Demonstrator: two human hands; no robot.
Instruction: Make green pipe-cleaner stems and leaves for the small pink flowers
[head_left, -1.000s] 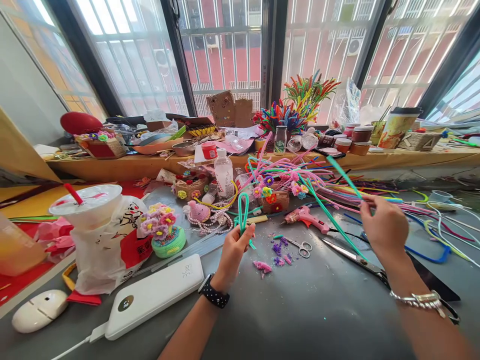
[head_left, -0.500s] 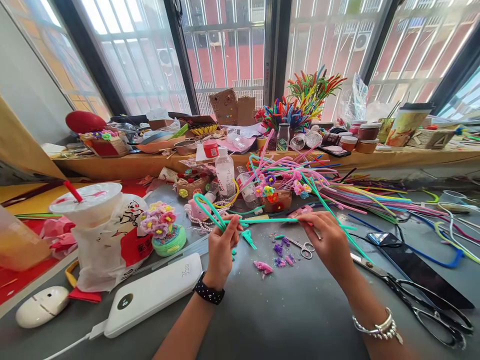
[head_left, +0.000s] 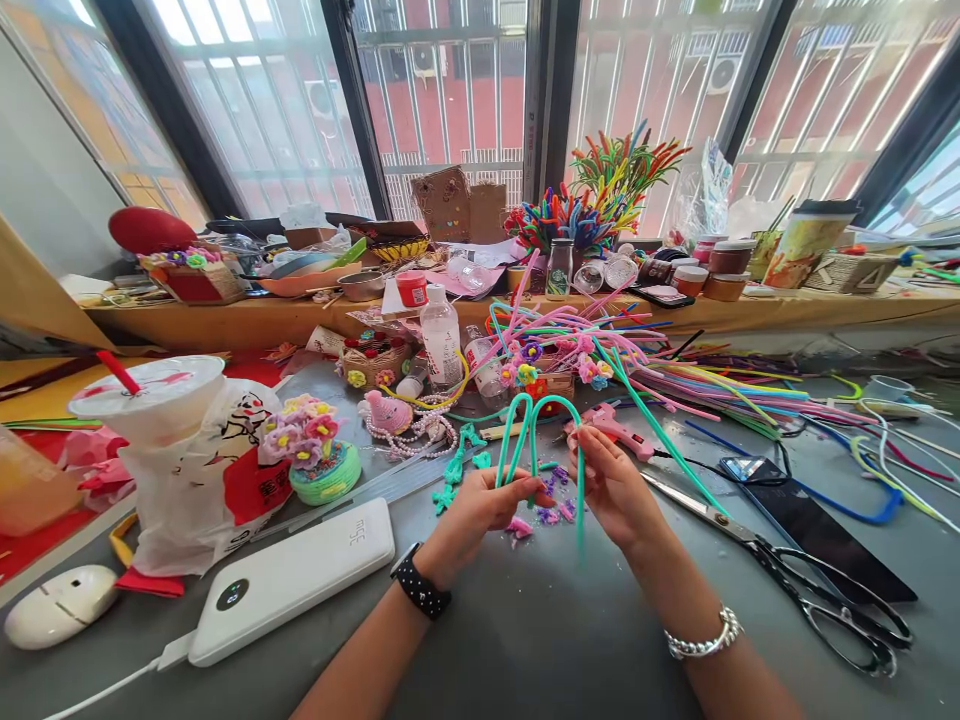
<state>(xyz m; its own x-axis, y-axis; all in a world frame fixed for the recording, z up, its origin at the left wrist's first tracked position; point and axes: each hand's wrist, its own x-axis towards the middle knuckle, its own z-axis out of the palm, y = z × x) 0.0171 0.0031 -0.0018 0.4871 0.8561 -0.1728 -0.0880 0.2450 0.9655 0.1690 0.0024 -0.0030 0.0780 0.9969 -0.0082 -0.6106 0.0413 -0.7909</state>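
A green pipe cleaner point(head_left: 534, 436) is bent into two tall narrow loops standing side by side. My left hand point(head_left: 501, 500) pinches it at the lower ends of the left loop. My right hand point(head_left: 606, 490) has its fingers closed on the right leg, and the loose end hangs below, blurred. Behind and between my hands lie purple and pink scraps point(head_left: 555, 500) of fuzz. Small green pipe-cleaner pieces point(head_left: 455, 470) rest left of the loops. Just past my right hand is a pink glue gun point(head_left: 616, 430).
Large black-handled scissors point(head_left: 757, 545) and a phone point(head_left: 817, 530) lie at right. A white power bank point(head_left: 296, 580), a bagged drink cup point(head_left: 157, 420) and a pipe-cleaner flower pot point(head_left: 322, 470) stand left. Many loose pipe cleaners point(head_left: 720, 385) spread behind, before a cluttered ledge point(head_left: 315, 320).
The straight stretch between my hands is now bent up into a second loop. My right hand has moved left, closer to my left hand. The view has shifted slightly.
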